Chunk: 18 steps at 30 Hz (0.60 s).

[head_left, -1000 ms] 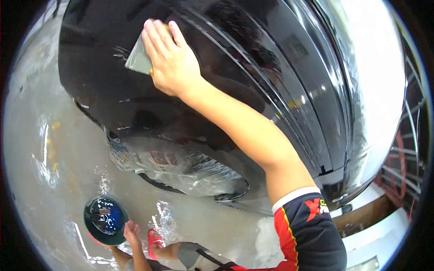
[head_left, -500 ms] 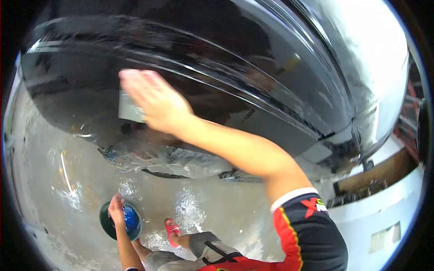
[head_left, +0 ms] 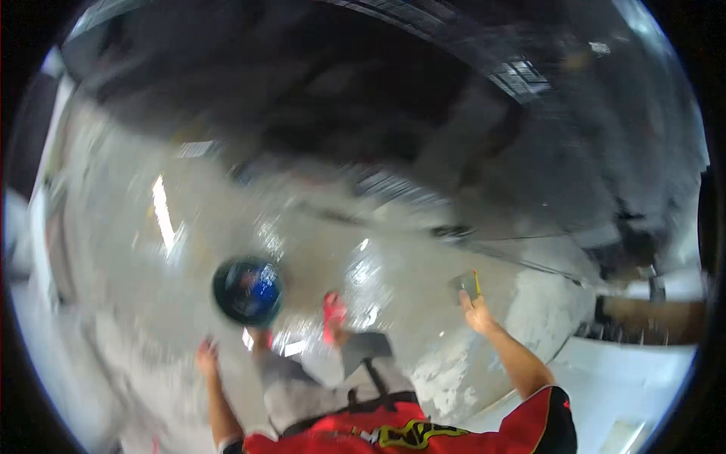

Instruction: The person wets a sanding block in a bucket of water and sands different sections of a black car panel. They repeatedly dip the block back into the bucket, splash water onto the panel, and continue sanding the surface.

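My right hand is closed on a flat grey pad with a yellow edge. It is held out to the right over the wet floor, apart from the dark car body. My left hand hangs low on the left, below the bucket, and is smeared by motion, so its fingers do not show clearly. The dark round bucket stands on the floor in front of my feet, with something blue inside. Above both hands, the black car body fills the top of the view, blurred.
The concrete floor is wet and shiny, with bright reflections. A red sandal is on my foot, right of the bucket. A white surface and a brown box-like thing are at the right.
My right hand has come off the car panel and moved down and right with the pad. My left hand has left the bucket. The view has shifted, with more floor showing.
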Available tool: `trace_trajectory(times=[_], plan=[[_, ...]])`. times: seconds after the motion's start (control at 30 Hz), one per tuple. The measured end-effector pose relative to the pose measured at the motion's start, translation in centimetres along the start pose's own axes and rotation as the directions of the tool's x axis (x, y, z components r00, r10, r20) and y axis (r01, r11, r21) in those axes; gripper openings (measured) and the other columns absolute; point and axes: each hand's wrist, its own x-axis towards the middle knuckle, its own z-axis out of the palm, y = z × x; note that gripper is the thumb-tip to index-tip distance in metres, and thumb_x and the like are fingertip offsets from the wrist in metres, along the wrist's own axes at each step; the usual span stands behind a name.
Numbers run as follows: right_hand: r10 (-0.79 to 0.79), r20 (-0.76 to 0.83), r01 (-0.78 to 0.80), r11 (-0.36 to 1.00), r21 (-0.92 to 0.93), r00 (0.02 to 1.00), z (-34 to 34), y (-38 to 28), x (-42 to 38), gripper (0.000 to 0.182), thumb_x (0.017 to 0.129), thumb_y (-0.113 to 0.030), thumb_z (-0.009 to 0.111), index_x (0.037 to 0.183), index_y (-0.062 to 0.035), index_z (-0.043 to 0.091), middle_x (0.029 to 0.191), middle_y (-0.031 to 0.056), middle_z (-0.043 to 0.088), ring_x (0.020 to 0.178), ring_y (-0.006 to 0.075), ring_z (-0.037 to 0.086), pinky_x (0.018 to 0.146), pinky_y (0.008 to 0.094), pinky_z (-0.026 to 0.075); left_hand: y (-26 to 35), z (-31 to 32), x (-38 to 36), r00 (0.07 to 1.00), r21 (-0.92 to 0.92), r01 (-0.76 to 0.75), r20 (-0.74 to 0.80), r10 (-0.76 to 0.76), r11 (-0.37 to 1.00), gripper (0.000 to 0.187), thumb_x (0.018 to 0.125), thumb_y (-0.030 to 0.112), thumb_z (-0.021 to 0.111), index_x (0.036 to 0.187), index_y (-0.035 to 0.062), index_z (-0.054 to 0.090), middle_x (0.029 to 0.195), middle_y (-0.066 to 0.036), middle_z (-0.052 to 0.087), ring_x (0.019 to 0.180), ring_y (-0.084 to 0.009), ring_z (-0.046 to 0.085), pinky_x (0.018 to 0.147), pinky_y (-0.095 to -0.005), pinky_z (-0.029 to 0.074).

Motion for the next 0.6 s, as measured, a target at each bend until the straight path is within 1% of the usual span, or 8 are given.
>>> trace_trajectory(times=[0.07, 0.1, 0.13, 0.33, 0.4, 0.47, 0.53, 0.6], plan=[[0.124, 0.382, -0.319, 0.801, 0.507, 0.916, 12.8, -1.1, 2.2, 0.048, 0.102, -0.029, 0.049, 0.139, 0.0013, 0.042, 0.123, 0.0147, 0.061, 0.108, 0.0238, 0.064, 0.092, 0.0472, 0.055, 0.0, 5.1, -1.9, 0.988, 0.281, -0.110, 0.135, 0.074, 0.953, 0.041, 0.102, 0.022, 0.046, 0.136, 0.0001, 0.052, 0.133, -0.013, 0.061, 0.116, -0.0236, 0.060, 0.098, -0.0329, 0.047], [0.136, 0.543, -0.490, 0.645, 0.587, 0.828, 19.0, -3.1, 3.0, 0.047, 0.103, -0.032, 0.050, 0.137, 0.0003, 0.044, 0.121, 0.0123, 0.062, 0.103, 0.0218, 0.066, 0.086, 0.0446, 0.059, -2.1, 5.0, 0.9, 0.977, 0.698, -0.205, 0.192, 0.097, 0.687, 0.040, 0.103, 0.025, 0.048, 0.130, -0.0025, 0.058, 0.128, -0.014, 0.064, 0.115, -0.0229, 0.061, 0.097, -0.0346, 0.048], [0.085, 0.623, -0.544, 0.589, 0.598, 0.777, 24.5, -6.9, 4.0, 0.043, 0.103, -0.029, 0.050, 0.135, -0.0002, 0.047, 0.121, 0.0124, 0.063, 0.102, 0.0227, 0.067, 0.083, 0.0424, 0.061, 3.4, 12.3, -1.5, 0.996, 0.777, 0.060, -0.004, -0.089, 0.626, 0.041, 0.101, 0.028, 0.054, 0.126, -0.0033, 0.062, 0.125, -0.015, 0.066, 0.114, -0.0236, 0.062, 0.097, -0.0351, 0.048], [-0.116, 0.811, -0.585, 0.635, 0.504, 0.574, 49.1, -12.6, 10.8, 0.045, 0.103, -0.032, 0.052, 0.127, 0.0055, 0.051, 0.109, 0.0137, 0.066, 0.095, 0.0249, 0.069, 0.082, 0.0433, 0.062, -2.2, 12.3, 8.6, 0.858, 0.958, -0.193, 0.060, 0.511, 0.211, 0.074, 0.083, 0.030, 0.074, 0.144, 0.0035, 0.042, 0.142, -0.031, 0.041, 0.131, -0.0468, 0.042, 0.107, -0.0457, 0.040], [-0.091, 0.678, -0.482, 0.636, 0.603, 0.729, 53.0, -16.4, 10.6, 0.044, 0.102, -0.032, 0.052, 0.120, 0.0079, 0.057, 0.104, 0.0158, 0.068, 0.092, 0.0247, 0.069, 0.080, 0.0399, 0.061, -2.7, 12.0, 11.6, 0.857, 0.960, -0.161, 0.019, 0.515, 0.231, 0.070, 0.083, 0.028, 0.075, 0.142, 0.0036, 0.044, 0.137, -0.029, 0.047, 0.127, -0.0434, 0.047, 0.105, -0.0441, 0.041], [-0.178, 0.657, 0.093, 0.982, 0.162, 0.733, 58.1, -14.6, 12.6, 0.037, 0.099, -0.026, 0.052, 0.115, 0.0063, 0.061, 0.102, 0.0187, 0.070, 0.090, 0.0345, 0.069, 0.077, 0.0412, 0.059, -3.5, 10.5, 14.3, 0.862, 0.960, -0.133, -0.010, 0.506, 0.247, 0.067, 0.084, 0.026, 0.075, 0.140, 0.0036, 0.046, 0.133, -0.026, 0.053, 0.123, -0.0401, 0.053, 0.103, -0.0425, 0.043], [-0.154, 0.623, 0.331, 0.927, -0.177, 0.767, 60.6, -13.6, 12.6, 0.032, 0.096, -0.022, 0.051, 0.111, 0.0046, 0.063, 0.099, 0.0198, 0.071, 0.089, 0.0415, 0.068, 0.075, 0.0427, 0.058, -4.4, 8.2, 17.5, 0.994, 0.842, -0.105, 0.078, 0.073, 0.528, 0.069, 0.081, 0.019, 0.074, 0.143, 0.0079, 0.044, 0.117, -0.025, 0.064, 0.111, -0.0426, 0.061, 0.097, -0.0470, 0.047], [-0.387, 0.506, 0.592, 0.729, -0.344, 0.771, 63.3, -9.0, 12.2, 0.030, 0.093, -0.021, 0.053, 0.108, 0.0025, 0.066, 0.089, 0.0151, 0.073, 0.084, 0.0356, 0.071, 0.076, 0.0415, 0.058, -7.0, 5.5, 19.5, 0.946, 0.813, -0.321, 0.254, 0.200, 0.485, 0.063, 0.085, 0.010, 0.068, 0.143, 0.0094, 0.044, 0.109, -0.022, 0.070, 0.105, -0.0398, 0.066, 0.093, -0.0444, 0.050]])
